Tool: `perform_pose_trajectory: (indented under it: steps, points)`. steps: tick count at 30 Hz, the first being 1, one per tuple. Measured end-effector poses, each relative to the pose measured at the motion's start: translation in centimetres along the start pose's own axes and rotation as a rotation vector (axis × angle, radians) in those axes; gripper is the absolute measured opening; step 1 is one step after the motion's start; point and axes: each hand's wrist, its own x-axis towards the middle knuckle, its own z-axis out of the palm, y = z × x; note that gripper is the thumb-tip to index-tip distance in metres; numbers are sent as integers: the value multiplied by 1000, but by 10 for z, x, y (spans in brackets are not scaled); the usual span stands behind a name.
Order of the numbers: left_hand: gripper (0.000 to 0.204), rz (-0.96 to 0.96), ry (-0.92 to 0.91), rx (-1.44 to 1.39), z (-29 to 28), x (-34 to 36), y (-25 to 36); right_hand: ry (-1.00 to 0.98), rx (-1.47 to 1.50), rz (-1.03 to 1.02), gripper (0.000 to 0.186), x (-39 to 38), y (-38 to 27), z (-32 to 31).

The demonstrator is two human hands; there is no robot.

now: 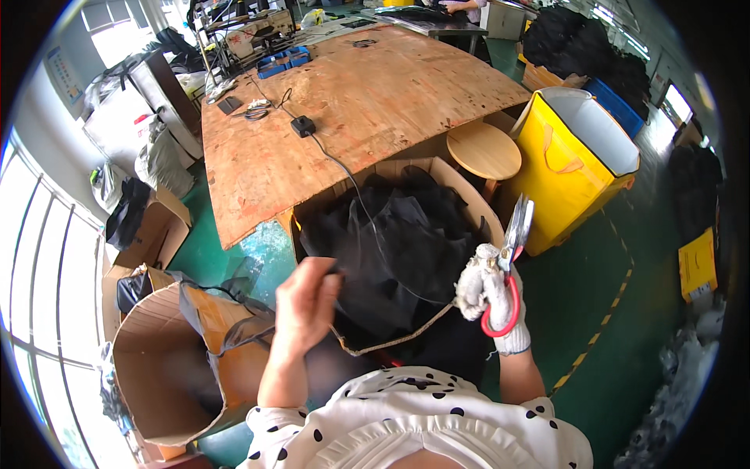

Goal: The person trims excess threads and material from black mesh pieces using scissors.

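My left hand point(306, 303) is bare and pinches the edge of a black fabric piece point(391, 258) that lies in a cardboard box point(461, 184) in front of me. My right hand point(491, 293) wears a white knit glove and grips red-handled scissors point(512, 250), blades pointing up and away, just right of the box. A thin black cord point(367, 211) runs across the fabric.
A large worn wooden table point(367, 94) with a black adapter point(303, 126) lies beyond the box. A round wooden stool point(484, 150) and a yellow bin point(574, 168) stand to the right. An open cardboard box point(160, 367) stands at lower left. Black fabric piles sit at far right.
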Motion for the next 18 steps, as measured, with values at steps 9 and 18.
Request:
perform_pose_trajectory:
  steps: [9, 18]
  points:
    - [15, 78, -492, -99, 93, 19, -3, -71, 252, 92, 21, -5, 14, 21]
    - [50, -155, -680, -294, 44, 19, -42, -252, 732, 4, 43, 56, 18, -55]
